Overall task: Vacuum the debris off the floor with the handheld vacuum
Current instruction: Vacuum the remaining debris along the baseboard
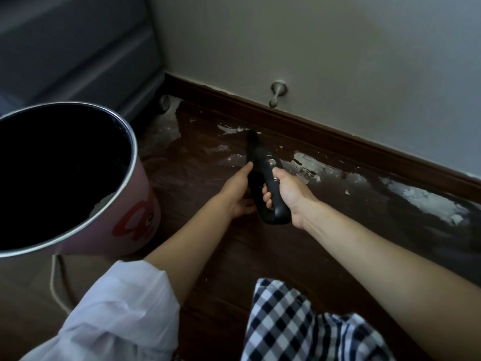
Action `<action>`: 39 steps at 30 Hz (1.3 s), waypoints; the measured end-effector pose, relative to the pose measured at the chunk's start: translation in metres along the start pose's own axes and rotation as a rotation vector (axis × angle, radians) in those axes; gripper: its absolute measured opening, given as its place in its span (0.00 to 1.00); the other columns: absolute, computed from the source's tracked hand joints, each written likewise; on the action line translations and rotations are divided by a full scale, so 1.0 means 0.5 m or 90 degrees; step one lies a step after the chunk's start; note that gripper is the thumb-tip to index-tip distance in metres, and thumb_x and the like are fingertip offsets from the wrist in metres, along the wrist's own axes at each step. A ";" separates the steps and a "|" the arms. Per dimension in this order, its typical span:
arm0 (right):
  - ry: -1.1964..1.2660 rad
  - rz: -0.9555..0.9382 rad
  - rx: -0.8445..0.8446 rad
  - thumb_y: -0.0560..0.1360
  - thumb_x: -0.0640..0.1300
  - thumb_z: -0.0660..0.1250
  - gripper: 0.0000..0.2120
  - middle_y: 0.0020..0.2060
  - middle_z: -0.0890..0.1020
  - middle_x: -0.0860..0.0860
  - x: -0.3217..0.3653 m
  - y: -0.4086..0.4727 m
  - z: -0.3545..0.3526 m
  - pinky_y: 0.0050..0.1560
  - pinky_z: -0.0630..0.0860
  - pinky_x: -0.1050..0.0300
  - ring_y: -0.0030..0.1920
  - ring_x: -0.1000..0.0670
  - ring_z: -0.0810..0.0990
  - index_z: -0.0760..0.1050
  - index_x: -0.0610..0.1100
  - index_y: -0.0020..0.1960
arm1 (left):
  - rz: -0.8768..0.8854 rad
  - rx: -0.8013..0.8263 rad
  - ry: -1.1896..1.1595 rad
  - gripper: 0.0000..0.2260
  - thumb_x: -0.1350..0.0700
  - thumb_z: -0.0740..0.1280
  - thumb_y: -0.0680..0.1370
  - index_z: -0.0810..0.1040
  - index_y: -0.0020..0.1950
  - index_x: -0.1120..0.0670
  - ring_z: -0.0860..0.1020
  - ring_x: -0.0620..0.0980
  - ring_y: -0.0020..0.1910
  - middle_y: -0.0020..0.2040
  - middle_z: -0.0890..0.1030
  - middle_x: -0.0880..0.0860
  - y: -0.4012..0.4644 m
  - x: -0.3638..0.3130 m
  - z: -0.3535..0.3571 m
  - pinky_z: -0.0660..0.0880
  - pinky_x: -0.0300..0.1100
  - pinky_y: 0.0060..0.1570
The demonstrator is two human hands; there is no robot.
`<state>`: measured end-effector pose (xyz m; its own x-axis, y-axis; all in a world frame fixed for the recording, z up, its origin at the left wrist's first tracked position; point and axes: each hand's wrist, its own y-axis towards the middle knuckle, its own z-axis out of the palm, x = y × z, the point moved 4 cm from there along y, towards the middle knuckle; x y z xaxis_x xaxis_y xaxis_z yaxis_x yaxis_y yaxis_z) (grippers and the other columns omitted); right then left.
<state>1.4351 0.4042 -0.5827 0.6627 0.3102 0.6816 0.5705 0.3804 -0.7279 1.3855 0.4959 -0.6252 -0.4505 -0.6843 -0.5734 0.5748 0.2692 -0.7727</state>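
A black handheld vacuum [263,162] points away from me, its narrow nozzle tip touching white debris [231,128] near the baseboard. My right hand [285,191] grips the vacuum's looped handle, thumb lying near the silver button. My left hand [238,190] is against the vacuum's left side, thumb stretched along the body, fingers curled underneath. More white debris [426,199] is scattered over the dark wooden floor [208,243] along the wall to the right, and a paler patch lies at the back left.
A pink bin [138,217] with a metal rim and dark inside stands at the left. A white cord [56,290] runs beside it. A dark baseboard [338,136] and a metal door stop [277,93] line the wall. Grey furniture [78,48] fills the back left corner.
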 end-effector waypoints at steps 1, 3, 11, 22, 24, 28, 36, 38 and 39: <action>0.008 0.001 -0.006 0.82 0.50 0.57 0.17 0.32 0.76 0.47 0.000 0.002 -0.002 0.22 0.70 0.65 0.24 0.54 0.73 0.73 0.36 0.56 | 0.000 0.006 0.006 0.23 0.39 0.61 0.79 0.75 0.66 0.53 0.78 0.54 0.49 0.57 0.80 0.55 0.000 -0.002 0.004 0.75 0.47 0.44; 0.026 0.000 -0.014 0.82 0.50 0.57 0.17 0.32 0.75 0.47 0.004 0.003 -0.001 0.21 0.70 0.66 0.23 0.54 0.73 0.73 0.36 0.55 | 0.001 0.012 0.010 0.24 0.39 0.61 0.79 0.75 0.67 0.54 0.78 0.53 0.46 0.60 0.80 0.56 0.000 -0.008 0.011 0.75 0.46 0.42; 0.036 0.008 0.032 0.82 0.49 0.57 0.16 0.32 0.75 0.46 0.024 0.013 0.035 0.20 0.69 0.66 0.20 0.55 0.72 0.72 0.36 0.56 | 0.015 -0.022 -0.039 0.19 0.41 0.60 0.80 0.79 0.56 0.55 0.77 0.47 0.26 0.28 0.80 0.50 -0.003 -0.031 -0.012 0.74 0.39 0.32; 0.017 0.030 0.082 0.82 0.50 0.56 0.16 0.31 0.75 0.47 0.042 0.033 0.097 0.20 0.69 0.66 0.20 0.55 0.72 0.72 0.37 0.49 | 0.014 -0.075 -0.065 0.18 0.41 0.60 0.80 0.79 0.46 0.55 0.77 0.47 0.26 0.28 0.78 0.50 -0.016 -0.070 -0.056 0.74 0.41 0.37; 0.008 0.029 0.085 0.82 0.50 0.56 0.16 0.31 0.75 0.47 0.046 0.036 0.108 0.20 0.69 0.66 0.20 0.55 0.72 0.72 0.37 0.51 | 0.019 -0.081 -0.064 0.19 0.40 0.60 0.80 0.79 0.47 0.54 0.77 0.48 0.31 0.30 0.79 0.51 -0.013 -0.076 -0.066 0.75 0.42 0.40; -0.014 0.033 0.097 0.82 0.50 0.56 0.15 0.31 0.75 0.47 0.042 0.033 0.111 0.21 0.69 0.66 0.21 0.55 0.73 0.72 0.38 0.52 | 0.013 -0.075 -0.069 0.19 0.39 0.61 0.79 0.79 0.53 0.54 0.78 0.49 0.34 0.32 0.81 0.51 -0.007 -0.068 -0.081 0.75 0.45 0.45; -0.029 0.024 0.057 0.82 0.50 0.57 0.17 0.31 0.75 0.47 0.015 0.005 0.029 0.21 0.69 0.65 0.21 0.55 0.73 0.72 0.38 0.45 | -0.014 0.006 -0.036 0.21 0.40 0.61 0.78 0.77 0.63 0.53 0.79 0.54 0.51 0.54 0.81 0.55 -0.003 -0.014 -0.040 0.75 0.47 0.47; -0.030 0.019 0.048 0.82 0.50 0.56 0.17 0.31 0.75 0.47 0.012 0.002 0.025 0.21 0.69 0.66 0.21 0.55 0.72 0.72 0.38 0.45 | -0.012 0.013 -0.028 0.22 0.39 0.61 0.78 0.76 0.64 0.53 0.79 0.54 0.49 0.54 0.81 0.55 0.001 -0.009 -0.032 0.75 0.47 0.45; -0.035 0.017 0.046 0.82 0.50 0.56 0.16 0.31 0.75 0.47 0.015 0.002 0.029 0.21 0.69 0.66 0.21 0.55 0.73 0.72 0.38 0.45 | -0.009 0.016 -0.027 0.23 0.39 0.61 0.78 0.76 0.65 0.53 0.79 0.53 0.48 0.54 0.81 0.55 0.004 -0.011 -0.032 0.75 0.46 0.44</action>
<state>1.4336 0.4194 -0.5774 0.6481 0.3680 0.6668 0.5150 0.4333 -0.7397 1.3780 0.5110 -0.6278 -0.4298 -0.7160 -0.5501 0.5860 0.2422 -0.7732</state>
